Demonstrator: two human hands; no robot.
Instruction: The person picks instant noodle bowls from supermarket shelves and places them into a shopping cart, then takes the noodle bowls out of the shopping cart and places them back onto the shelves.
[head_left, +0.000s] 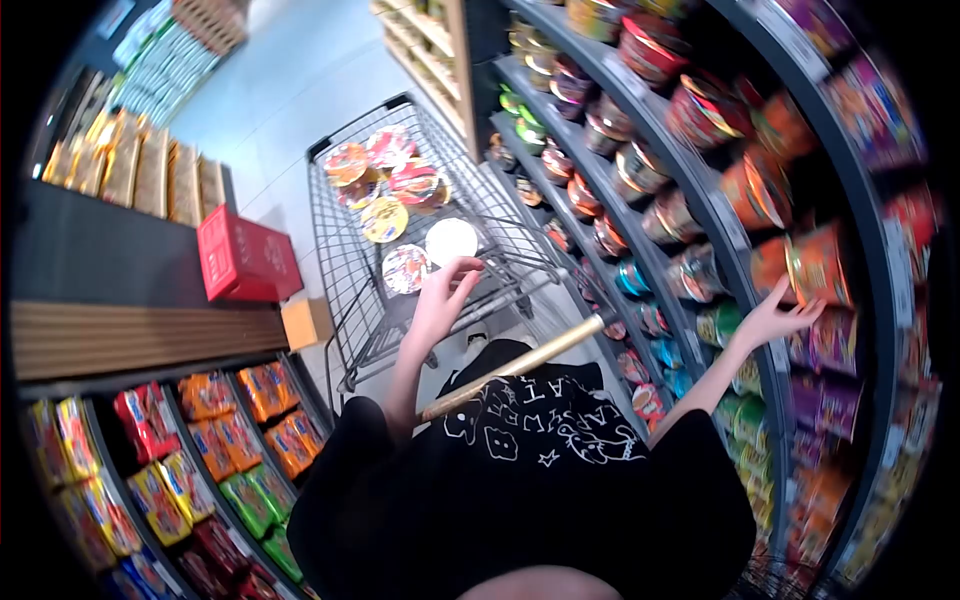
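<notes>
My right hand [785,318] is at the shelf on the right, its thumb and fingers around the lower part of an orange instant noodle cup [820,265]. My left hand [450,298] hovers over the near end of the shopping cart [325,215], fingers loosely bent and apart with nothing in them. Just beyond its fingertips sits a tub with a plain white round top [452,242]. Beside that stands a cup with a patterned lid [405,269]. A yellow-lidded cup [384,219] and several red and orange ones lie farther along in the cart.
Shelves of noodle cups [755,190] line my right side. The cart's push handle [520,370] crosses in front of my body. To the left are a red box [245,255], a small cardboard box [304,324] and shelves of packaged noodles [250,500].
</notes>
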